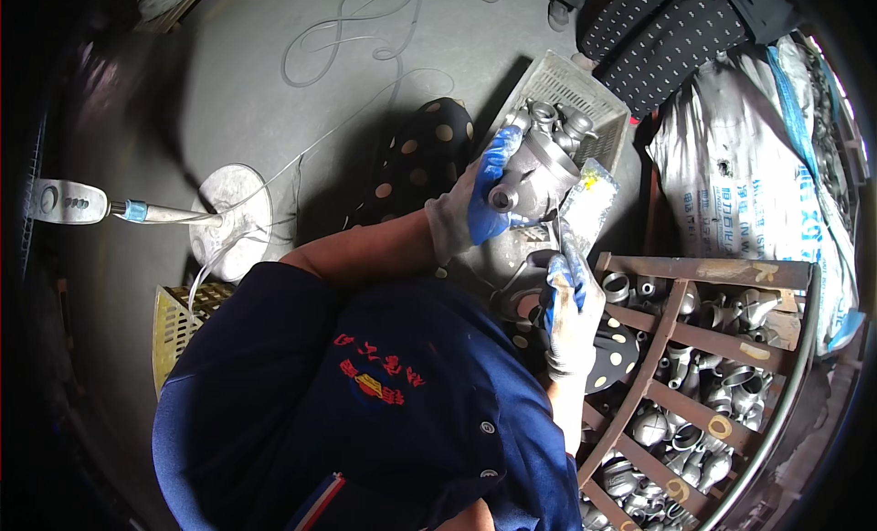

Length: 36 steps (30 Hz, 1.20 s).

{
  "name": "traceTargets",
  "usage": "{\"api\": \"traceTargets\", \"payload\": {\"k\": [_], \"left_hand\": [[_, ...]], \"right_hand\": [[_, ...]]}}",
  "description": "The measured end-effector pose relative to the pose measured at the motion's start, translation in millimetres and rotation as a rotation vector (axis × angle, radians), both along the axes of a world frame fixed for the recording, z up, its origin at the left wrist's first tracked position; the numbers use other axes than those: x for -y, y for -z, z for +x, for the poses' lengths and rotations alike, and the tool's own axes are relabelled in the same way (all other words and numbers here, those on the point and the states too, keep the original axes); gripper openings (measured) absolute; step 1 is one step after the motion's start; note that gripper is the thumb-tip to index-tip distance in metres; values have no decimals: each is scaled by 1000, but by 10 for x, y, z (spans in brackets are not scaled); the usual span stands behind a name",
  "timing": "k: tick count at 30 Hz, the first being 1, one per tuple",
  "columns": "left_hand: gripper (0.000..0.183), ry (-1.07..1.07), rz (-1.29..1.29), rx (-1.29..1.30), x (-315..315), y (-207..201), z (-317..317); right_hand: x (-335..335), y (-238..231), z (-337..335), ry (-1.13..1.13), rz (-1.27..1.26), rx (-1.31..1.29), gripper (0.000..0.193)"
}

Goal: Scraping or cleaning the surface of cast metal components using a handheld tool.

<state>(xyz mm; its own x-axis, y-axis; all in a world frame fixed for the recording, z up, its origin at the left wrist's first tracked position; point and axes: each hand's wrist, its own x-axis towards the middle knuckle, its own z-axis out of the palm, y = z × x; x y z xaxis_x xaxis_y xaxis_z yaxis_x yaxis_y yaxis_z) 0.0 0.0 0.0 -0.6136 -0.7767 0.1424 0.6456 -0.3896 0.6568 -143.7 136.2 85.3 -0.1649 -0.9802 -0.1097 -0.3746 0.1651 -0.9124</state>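
Note:
A grey metal casting (537, 176) with a round flanged mouth and a side port is held up by my left hand (477, 200), in a grey glove with blue coating. My right hand (574, 316), gloved alike, is below it with closed fingers. It grips a thin rod-like tool (555, 228) whose tip reaches the casting's lower edge; its exact kind I cannot make out. Just beyond the held casting, more metal castings (571, 124) sit in a pale plastic crate (598, 90). A clear plastic bag with yellow marks (589, 197) lies next to the crate.
On the right a rusty metal-barred bin (662, 348) holds many castings. Behind it stand white woven sacks (722, 165) and dark dotted cloth (667, 37). A standing fan's round base (233, 216), a yellow crate (174, 334) and a looped hose (338, 37) are on the left.

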Motion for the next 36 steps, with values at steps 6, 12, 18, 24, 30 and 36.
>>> {"api": "traceTargets", "payload": {"k": [6, 12, 18, 24, 30, 36], "left_hand": [[58, 78, 216, -194, -6, 9, 61], [56, 75, 261, -235, -26, 3, -11], [56, 44, 316, -216, -26, 41, -7], [56, 34, 308, -217, -35, 95, -18], [56, 31, 227, -150, -50, 9, 13], [42, 72, 358, -269, -96, -188, -35]], "right_hand": [[16, 130, 85, -19, -343, -299, 29], [49, 126, 81, -3, -365, -370, 26], [47, 99, 63, -43, -385, -450, 27], [58, 94, 30, -61, -363, -522, 27], [65, 101, 10, -46, -363, -518, 24], [87, 40, 44, 167, -85, 48, 53]]}}
